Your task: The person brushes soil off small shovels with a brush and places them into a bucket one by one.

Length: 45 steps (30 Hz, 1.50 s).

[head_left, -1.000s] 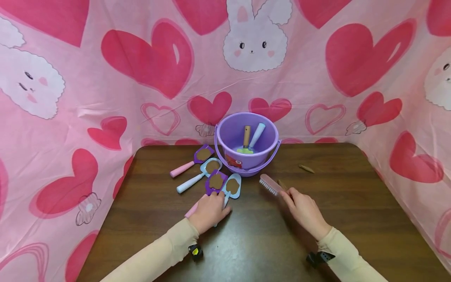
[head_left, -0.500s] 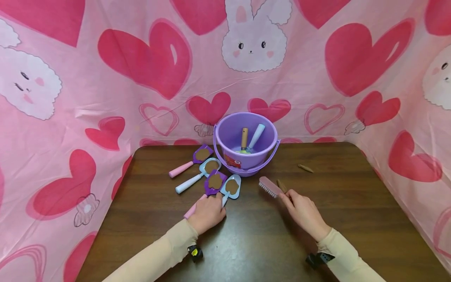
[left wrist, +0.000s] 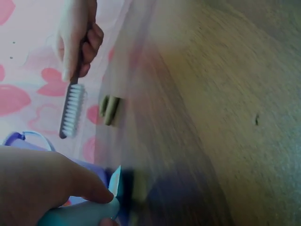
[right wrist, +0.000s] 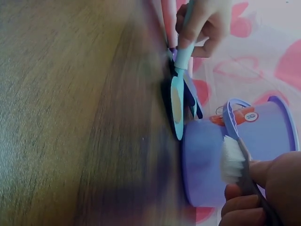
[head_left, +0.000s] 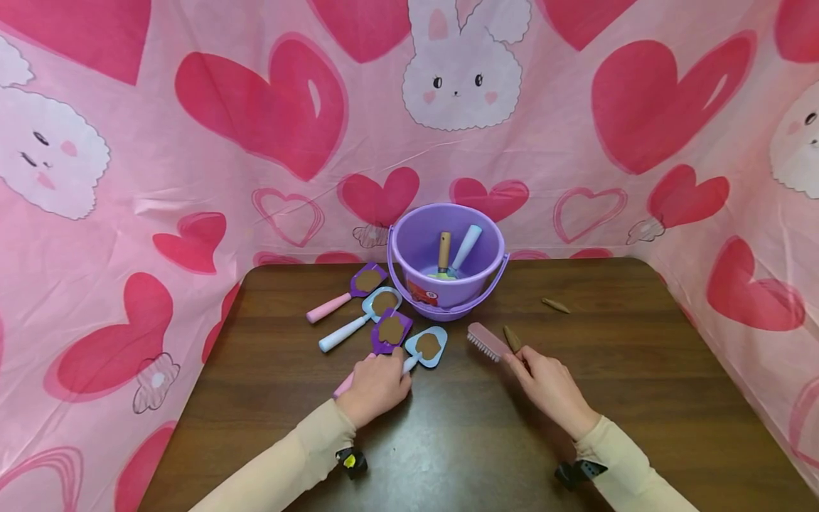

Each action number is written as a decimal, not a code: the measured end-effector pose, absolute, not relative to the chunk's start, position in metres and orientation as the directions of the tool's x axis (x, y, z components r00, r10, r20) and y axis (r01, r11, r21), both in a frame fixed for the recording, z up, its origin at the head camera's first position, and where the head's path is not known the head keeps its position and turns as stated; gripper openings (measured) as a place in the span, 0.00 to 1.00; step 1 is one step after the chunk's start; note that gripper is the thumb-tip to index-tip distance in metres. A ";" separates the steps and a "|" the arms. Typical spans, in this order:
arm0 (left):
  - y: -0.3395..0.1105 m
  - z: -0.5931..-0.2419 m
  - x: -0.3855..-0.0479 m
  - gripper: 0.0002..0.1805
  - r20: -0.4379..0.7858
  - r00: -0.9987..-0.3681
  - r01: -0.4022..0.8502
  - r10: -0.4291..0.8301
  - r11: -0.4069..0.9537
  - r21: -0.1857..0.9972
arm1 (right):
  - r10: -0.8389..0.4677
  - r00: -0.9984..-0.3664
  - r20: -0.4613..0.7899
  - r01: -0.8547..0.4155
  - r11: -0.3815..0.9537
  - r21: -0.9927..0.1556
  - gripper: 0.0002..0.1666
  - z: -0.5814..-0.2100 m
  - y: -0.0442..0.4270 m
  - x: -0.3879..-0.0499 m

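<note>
Movement at the left hand [head_left: 376,387]: its fingers are curling round the handle of the blue shovel [right wrist: 182,60], and the blade is now swinging rightward, away from the bucket [head_left: 462,288] and toward the brush [head_left: 491,336]. Opposite, the right hand [head_left: 552,385] is gripping that brush by its handle, fingers wrapped, bristles [head_left: 484,347] edging left. A gap is showing between the two tools. That swing, I reckon, is bringing the blade's brown patch [head_left: 429,346] nearer the bristles and singling this shovel out for working. Further out, the near purple shovel [head_left: 382,346] is lying just beside the left hand, a second blue shovel [head_left: 370,308] and a far purple shovel [head_left: 354,285] resting beyond. The bucket is standing upright behind, holding a wooden handle [head_left: 444,249] and a blue handle [head_left: 466,247].
</note>
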<state>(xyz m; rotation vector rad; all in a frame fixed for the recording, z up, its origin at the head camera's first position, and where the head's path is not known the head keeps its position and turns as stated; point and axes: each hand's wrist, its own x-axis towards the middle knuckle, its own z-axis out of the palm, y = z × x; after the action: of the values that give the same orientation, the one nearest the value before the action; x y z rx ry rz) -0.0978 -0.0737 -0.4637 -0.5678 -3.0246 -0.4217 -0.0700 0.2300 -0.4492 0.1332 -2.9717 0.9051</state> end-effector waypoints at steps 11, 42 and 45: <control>-0.055 -0.448 -0.095 0.15 0.242 -0.863 0.502 0.444 0.806 0.313 | -0.176 -0.975 0.136 -0.222 0.803 -0.553 0.13 -0.448 0.214 -0.068; -0.034 -0.437 -0.103 0.19 0.310 -0.816 0.577 0.487 0.715 0.395 | -0.101 -0.966 0.238 -0.212 0.835 -0.508 0.19 -0.454 0.197 -0.070; -0.035 -0.436 -0.103 0.19 0.311 -0.816 0.577 0.487 0.714 0.397 | -0.142 -0.967 0.213 -0.236 0.813 -0.531 0.18 -0.454 0.197 -0.072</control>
<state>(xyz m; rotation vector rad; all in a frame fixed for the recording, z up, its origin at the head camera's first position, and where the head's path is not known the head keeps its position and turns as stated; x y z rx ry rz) -0.1032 -0.0345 -0.4358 -0.8581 -2.7352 -0.7251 -0.0720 0.1966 -0.4540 0.2975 -2.8339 0.8625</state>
